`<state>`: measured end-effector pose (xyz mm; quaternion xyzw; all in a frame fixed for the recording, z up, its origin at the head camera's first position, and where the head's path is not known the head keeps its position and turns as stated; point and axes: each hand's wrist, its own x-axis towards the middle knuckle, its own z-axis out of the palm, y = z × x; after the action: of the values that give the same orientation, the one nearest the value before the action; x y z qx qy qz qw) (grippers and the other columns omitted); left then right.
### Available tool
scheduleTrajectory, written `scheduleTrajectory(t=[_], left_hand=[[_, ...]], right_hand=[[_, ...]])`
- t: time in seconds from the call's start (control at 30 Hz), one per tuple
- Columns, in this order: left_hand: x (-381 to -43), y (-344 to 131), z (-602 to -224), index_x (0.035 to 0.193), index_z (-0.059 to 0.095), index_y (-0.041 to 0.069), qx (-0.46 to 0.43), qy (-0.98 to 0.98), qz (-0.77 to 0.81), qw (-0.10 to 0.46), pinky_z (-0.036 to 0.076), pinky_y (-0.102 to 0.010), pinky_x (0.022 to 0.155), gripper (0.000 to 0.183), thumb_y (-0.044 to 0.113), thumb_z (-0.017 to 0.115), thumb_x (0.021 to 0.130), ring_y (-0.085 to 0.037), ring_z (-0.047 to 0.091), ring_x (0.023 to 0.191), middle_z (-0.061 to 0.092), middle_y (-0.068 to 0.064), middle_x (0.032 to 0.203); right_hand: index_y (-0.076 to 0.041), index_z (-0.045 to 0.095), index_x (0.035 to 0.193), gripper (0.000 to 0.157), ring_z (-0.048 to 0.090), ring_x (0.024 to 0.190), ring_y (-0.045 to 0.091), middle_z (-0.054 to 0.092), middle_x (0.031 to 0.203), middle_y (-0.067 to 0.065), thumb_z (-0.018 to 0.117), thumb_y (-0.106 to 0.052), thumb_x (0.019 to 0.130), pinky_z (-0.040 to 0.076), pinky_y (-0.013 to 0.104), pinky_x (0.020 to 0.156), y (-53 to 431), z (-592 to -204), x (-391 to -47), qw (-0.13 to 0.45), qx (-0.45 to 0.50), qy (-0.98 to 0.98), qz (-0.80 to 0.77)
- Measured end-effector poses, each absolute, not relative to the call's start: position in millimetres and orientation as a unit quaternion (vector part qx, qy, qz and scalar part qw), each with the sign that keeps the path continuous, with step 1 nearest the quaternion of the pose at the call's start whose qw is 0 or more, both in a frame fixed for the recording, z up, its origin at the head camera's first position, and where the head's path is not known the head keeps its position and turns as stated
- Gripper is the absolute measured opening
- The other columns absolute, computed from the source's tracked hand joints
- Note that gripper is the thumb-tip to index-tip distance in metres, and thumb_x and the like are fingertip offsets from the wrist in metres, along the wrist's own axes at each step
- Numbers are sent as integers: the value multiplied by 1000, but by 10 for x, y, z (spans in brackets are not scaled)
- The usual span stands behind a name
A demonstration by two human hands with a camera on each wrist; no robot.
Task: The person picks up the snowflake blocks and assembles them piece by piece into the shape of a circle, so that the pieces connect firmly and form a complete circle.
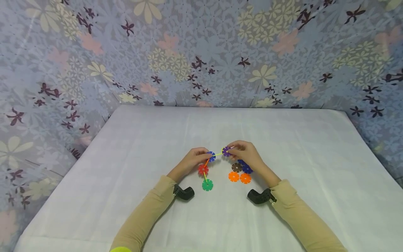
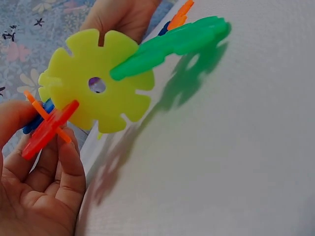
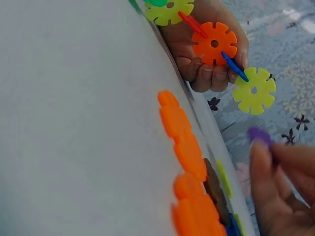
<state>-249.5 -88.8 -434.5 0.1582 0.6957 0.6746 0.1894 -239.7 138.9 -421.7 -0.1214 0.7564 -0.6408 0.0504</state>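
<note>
In my left hand [image 1: 196, 158] is a chain of notched plastic discs, pinched at the blue disc [image 1: 212, 156]. From there it runs through an orange disc [image 3: 212, 51], a red disc [image 1: 201, 170] and a yellow disc [image 2: 115, 105] to a green disc [image 1: 207, 185] at the near end. Another yellow disc [image 3: 254, 102] juts from the blue one toward the right. My right hand [image 1: 248, 154] pinches a purple disc [image 1: 225, 152] between thumb and fingertips. The right wrist view shows a small gap between purple and yellow.
Loose discs lie under and beside my right hand: two orange discs [image 1: 233, 176], a brown disc [image 1: 236, 167] and dark blue discs [image 1: 247, 169]. A white cloth [image 1: 151, 140] covers the table, with a floral curtain [image 1: 201, 52] behind. Black wrist cameras [image 1: 184, 193] jut inward from both sleeves.
</note>
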Motion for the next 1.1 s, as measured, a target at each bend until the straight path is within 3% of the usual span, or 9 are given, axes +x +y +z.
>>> scheduleTrajectory(t=[0.13,0.33,0.57,0.7,0.97,1.1], left_hand=[[-2515,-865,-4326,86,59,-6,163,687,683,188,43,-25,68,12,6,57,86,-11,53,71,61,0,77],[-2485,-852,-4327,82,58,-3,163,676,692,193,44,-24,67,6,3,57,85,-11,53,69,60,0,76],[-2438,-838,-4310,81,59,-1,158,676,694,191,44,-24,67,5,2,57,85,-11,54,68,60,0,75],[-2370,-807,-4340,83,58,-6,162,684,690,172,44,-23,66,8,2,57,84,-11,54,67,60,0,74],[-2246,-742,-4373,87,56,-14,165,704,673,155,44,-23,65,15,1,58,84,-9,53,67,60,1,73],[-2245,-742,-4373,88,55,-17,173,703,672,157,44,-23,64,17,0,58,84,-9,53,66,60,1,72]], right_hand=[[15,53,102,25,60,61,18,61,77,15,59,-3,85,50,31,61,1416,-4230,-2452,109,-115,695,-701],[12,53,100,23,59,60,18,61,78,14,58,-4,86,50,31,60,1446,-4288,-2450,114,-124,682,-712],[6,53,92,9,60,63,17,62,78,11,57,0,86,50,28,60,1457,-4286,-2410,140,-131,641,-744],[7,53,88,8,61,62,18,62,75,11,58,1,85,50,28,59,1488,-4315,-2372,150,-137,626,-753],[16,49,88,24,61,61,17,63,75,10,63,-3,82,50,27,59,1535,-4373,-2304,158,-150,621,-753],[15,50,86,19,61,61,18,63,75,10,62,0,83,50,27,59,1534,-4388,-2288,159,-151,618,-755]])
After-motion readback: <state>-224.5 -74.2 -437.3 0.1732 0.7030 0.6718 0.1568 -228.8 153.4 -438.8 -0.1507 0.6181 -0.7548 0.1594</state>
